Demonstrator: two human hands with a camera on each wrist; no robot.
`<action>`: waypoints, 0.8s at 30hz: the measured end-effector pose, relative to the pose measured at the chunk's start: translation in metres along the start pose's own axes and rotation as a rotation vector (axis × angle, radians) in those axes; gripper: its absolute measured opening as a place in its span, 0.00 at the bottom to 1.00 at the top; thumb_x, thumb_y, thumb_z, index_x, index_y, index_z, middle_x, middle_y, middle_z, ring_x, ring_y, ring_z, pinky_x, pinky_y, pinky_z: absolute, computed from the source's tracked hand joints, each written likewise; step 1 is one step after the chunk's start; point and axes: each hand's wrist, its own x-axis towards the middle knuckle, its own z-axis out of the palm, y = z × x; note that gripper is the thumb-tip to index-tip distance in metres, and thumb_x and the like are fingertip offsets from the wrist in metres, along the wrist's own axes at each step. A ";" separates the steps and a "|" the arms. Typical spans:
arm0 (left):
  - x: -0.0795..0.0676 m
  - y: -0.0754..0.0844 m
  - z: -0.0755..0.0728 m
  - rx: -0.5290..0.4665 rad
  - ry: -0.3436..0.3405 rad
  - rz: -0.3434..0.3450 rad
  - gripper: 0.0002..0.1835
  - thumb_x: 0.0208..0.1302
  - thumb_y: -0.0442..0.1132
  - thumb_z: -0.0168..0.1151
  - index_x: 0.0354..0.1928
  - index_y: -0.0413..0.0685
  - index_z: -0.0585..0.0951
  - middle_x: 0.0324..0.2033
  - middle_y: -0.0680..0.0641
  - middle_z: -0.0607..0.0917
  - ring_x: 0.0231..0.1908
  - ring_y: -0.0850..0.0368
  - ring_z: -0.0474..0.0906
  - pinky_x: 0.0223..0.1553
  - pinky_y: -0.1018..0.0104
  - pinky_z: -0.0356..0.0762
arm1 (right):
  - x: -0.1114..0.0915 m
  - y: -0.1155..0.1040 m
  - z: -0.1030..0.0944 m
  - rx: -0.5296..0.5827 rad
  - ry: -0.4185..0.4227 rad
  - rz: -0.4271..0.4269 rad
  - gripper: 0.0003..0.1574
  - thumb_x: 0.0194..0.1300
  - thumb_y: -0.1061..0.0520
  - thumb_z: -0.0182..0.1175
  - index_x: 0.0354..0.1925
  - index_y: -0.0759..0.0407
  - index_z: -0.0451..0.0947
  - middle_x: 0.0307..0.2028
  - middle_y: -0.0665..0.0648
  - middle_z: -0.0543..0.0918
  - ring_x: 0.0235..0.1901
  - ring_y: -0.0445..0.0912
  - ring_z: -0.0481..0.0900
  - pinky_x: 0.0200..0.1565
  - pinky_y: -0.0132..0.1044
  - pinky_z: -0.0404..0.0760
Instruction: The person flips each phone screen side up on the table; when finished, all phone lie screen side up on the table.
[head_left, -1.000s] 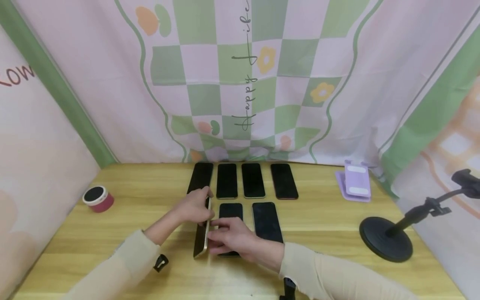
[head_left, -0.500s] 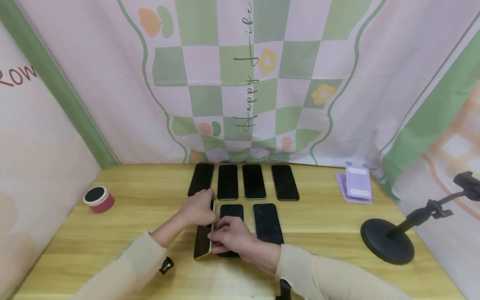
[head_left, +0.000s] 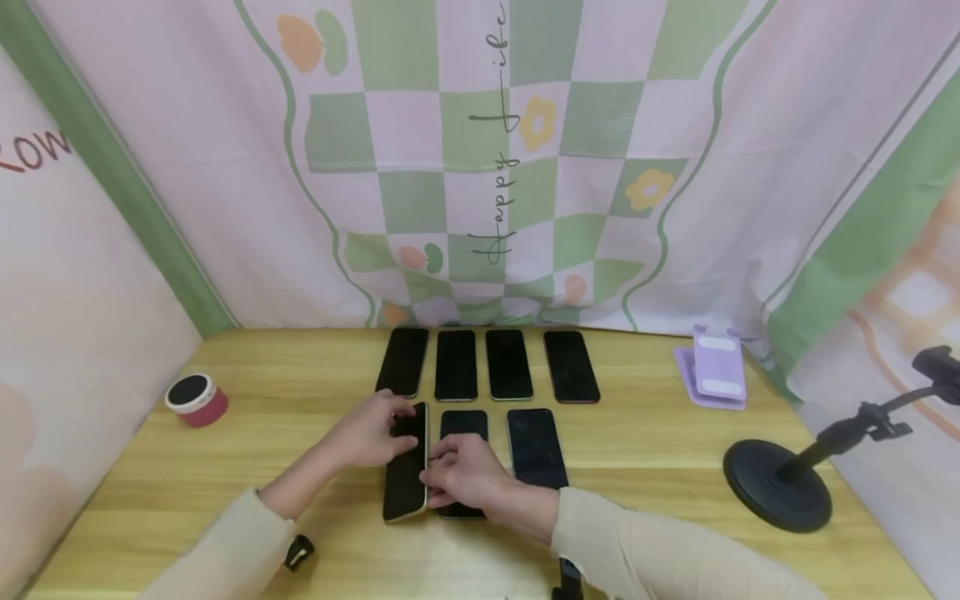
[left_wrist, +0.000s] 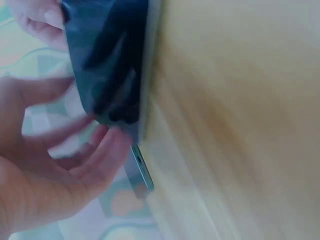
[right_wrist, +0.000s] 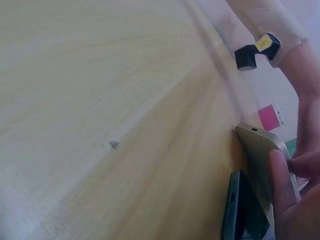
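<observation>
A light-edged smartphone [head_left: 405,479] with a dark screen is tilted, its right long edge raised off the wooden table. My right hand [head_left: 472,475] holds that raised edge with its fingertips; in the right wrist view one finger lies along the phone's pale back [right_wrist: 257,150]. Over the upper left of the screen is my left hand [head_left: 367,429], fingers spread and loosely bent. The left wrist view has its blurred fingertips right at the end of the phone [left_wrist: 107,60]. Partly hidden under my right hand lies another smartphone [head_left: 463,423], with one more phone [head_left: 536,446] to its right.
Several dark smartphones [head_left: 508,364] lie in a row near the back curtain. A pink jar [head_left: 198,400] stands at the left. A purple phone stand [head_left: 717,371] and a black round-based stand [head_left: 780,487] are on the right.
My left hand has let go of the phone's top and drawn left, its fingers spreading. The phone has tipped further down to the left, showing more screen. My right hand stays at its edge.
</observation>
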 end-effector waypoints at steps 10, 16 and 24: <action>-0.032 -0.020 -0.010 0.071 -0.213 0.056 0.59 0.47 0.55 0.84 0.79 0.46 0.64 0.73 0.27 0.67 0.72 0.22 0.62 0.68 0.23 0.63 | 0.004 -0.003 0.009 -0.181 0.024 -0.120 0.43 0.60 0.70 0.70 0.71 0.69 0.67 0.53 0.68 0.87 0.35 0.48 0.91 0.33 0.37 0.90; -0.033 -0.030 -0.011 0.115 -0.219 0.066 0.57 0.47 0.56 0.83 0.78 0.48 0.66 0.75 0.28 0.66 0.71 0.20 0.61 0.69 0.20 0.57 | 0.006 -0.006 0.016 -0.579 -0.036 -0.256 0.52 0.57 0.64 0.74 0.76 0.68 0.63 0.72 0.73 0.71 0.33 0.40 0.84 0.36 0.27 0.82; -0.034 -0.032 -0.010 0.122 -0.232 0.053 0.56 0.48 0.55 0.83 0.78 0.51 0.66 0.76 0.31 0.64 0.73 0.21 0.60 0.69 0.19 0.56 | 0.006 -0.011 0.028 -0.979 -0.114 -0.254 0.47 0.59 0.53 0.75 0.73 0.61 0.70 0.79 0.68 0.61 0.73 0.60 0.73 0.69 0.54 0.78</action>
